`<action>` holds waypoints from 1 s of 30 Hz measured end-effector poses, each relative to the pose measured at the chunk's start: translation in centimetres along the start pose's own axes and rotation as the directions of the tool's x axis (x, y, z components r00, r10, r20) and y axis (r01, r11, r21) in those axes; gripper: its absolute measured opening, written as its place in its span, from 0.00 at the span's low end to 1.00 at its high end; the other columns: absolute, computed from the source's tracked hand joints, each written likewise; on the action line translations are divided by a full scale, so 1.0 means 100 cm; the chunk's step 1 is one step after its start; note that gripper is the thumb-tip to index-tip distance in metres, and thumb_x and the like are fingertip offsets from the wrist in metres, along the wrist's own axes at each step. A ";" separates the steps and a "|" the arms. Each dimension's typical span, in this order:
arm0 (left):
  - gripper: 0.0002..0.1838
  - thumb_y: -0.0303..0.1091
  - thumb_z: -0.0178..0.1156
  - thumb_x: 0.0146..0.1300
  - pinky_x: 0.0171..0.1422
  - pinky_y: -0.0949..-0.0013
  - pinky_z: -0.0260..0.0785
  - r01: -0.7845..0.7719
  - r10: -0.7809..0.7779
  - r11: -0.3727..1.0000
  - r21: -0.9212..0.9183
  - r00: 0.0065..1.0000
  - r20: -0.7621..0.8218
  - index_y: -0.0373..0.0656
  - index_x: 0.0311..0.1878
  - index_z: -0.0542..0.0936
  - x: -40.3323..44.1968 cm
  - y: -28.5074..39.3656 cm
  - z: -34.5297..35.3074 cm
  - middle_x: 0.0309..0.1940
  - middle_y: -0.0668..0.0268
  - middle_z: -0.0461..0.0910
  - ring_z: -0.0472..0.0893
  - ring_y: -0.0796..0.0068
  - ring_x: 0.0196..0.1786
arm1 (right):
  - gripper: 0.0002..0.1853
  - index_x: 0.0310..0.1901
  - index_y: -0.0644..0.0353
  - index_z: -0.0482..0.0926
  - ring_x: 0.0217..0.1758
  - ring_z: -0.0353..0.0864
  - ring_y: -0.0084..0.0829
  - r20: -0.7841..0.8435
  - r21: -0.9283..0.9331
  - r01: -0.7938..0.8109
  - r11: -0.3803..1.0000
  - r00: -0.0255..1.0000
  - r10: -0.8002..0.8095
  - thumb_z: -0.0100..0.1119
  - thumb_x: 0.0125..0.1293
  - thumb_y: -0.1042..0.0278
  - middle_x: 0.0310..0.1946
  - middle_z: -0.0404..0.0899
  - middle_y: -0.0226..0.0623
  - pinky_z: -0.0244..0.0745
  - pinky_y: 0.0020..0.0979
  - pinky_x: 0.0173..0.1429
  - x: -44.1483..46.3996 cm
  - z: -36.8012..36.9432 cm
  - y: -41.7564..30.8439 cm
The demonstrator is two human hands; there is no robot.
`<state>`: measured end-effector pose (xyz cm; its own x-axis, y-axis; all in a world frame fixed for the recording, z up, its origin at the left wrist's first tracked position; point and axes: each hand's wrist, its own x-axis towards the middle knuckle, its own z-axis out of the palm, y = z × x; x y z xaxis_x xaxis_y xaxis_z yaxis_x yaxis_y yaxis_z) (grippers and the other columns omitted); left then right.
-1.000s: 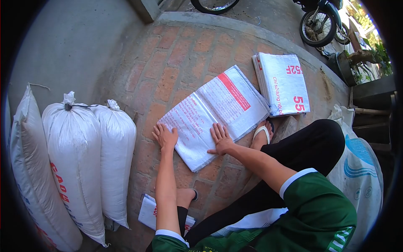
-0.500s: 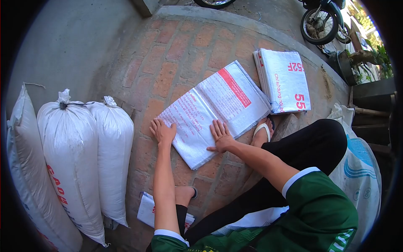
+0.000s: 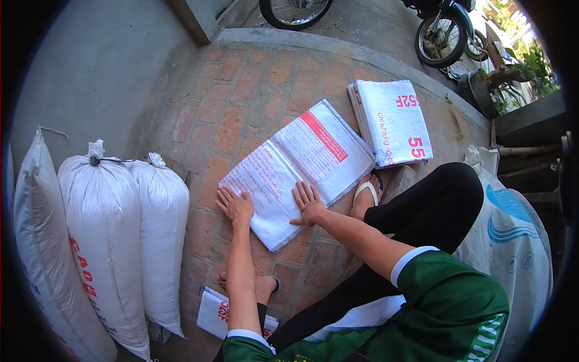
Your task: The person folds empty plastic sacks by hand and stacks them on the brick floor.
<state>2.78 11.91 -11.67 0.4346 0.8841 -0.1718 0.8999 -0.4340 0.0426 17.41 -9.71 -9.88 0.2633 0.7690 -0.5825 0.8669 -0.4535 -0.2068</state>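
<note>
A flattened white woven sack (image 3: pixel 289 163) with red print and a red band lies on the brick floor, several layers showing at its right edge. My left hand (image 3: pixel 235 205) rests spread on its left corner, fingers partly over the bricks. Pressed flat near the lower middle of the sack is my right hand (image 3: pixel 309 203), fingers apart. Neither hand grips anything. Beyond the sack's right corner sits a stack of folded white sacks (image 3: pixel 392 123) with large red lettering. Another folded sack (image 3: pixel 212 306) lies by my left foot, partly hidden by my left arm.
Full white sacks (image 3: pixel 102 235), tied at the top, stand along the left. A large pale bag with blue print (image 3: pixel 509 229) lies at the right behind my knee. Motorbike wheels (image 3: pixel 441 41) and a plant pot (image 3: pixel 482 93) are past the curb of the brick floor (image 3: pixel 241 114).
The camera view has shifted slightly, so the scene sits a little lower and further left. My right hand is slightly nearer the sack's middle fold; both hands stay flat on the sack.
</note>
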 end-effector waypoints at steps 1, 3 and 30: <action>0.43 0.53 0.42 0.71 0.85 0.48 0.25 -0.001 0.001 1.000 0.005 1.000 -0.015 0.27 0.78 0.50 -0.005 -0.001 0.002 0.81 0.45 0.45 0.42 0.54 0.84 | 0.64 0.81 0.59 0.33 0.85 0.16 0.43 0.000 -0.002 -0.001 1.000 1.000 0.001 0.47 0.60 0.17 0.83 0.23 0.47 0.13 0.48 0.83 -0.001 0.000 0.000; 0.42 0.52 0.41 0.72 0.85 0.47 0.25 0.004 -0.004 1.000 0.026 1.000 0.012 0.27 0.78 0.50 -0.020 0.003 -0.002 0.81 0.45 0.45 0.42 0.54 0.84 | 0.64 0.81 0.59 0.33 0.85 0.16 0.43 -0.009 -0.008 -0.001 1.000 1.000 0.001 0.47 0.59 0.17 0.83 0.23 0.47 0.13 0.48 0.83 0.002 0.000 -0.002; 0.39 0.55 0.37 0.78 0.83 0.40 0.23 -0.120 0.159 0.939 -0.322 0.983 0.097 0.43 0.82 0.43 -0.169 0.062 0.034 0.81 0.40 0.30 0.31 0.40 0.83 | 0.48 0.79 0.63 0.48 0.85 0.39 0.48 -0.519 0.088 0.241 0.966 0.839 -0.162 0.48 0.71 0.35 0.81 0.42 0.54 0.35 0.50 0.84 -0.012 0.036 0.018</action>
<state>0.91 -6.36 -11.85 0.5665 0.7828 -0.2575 0.8047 -0.4580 0.3777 17.19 -13.06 -12.38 0.2997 0.9528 -0.0476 0.8642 -0.2923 -0.4095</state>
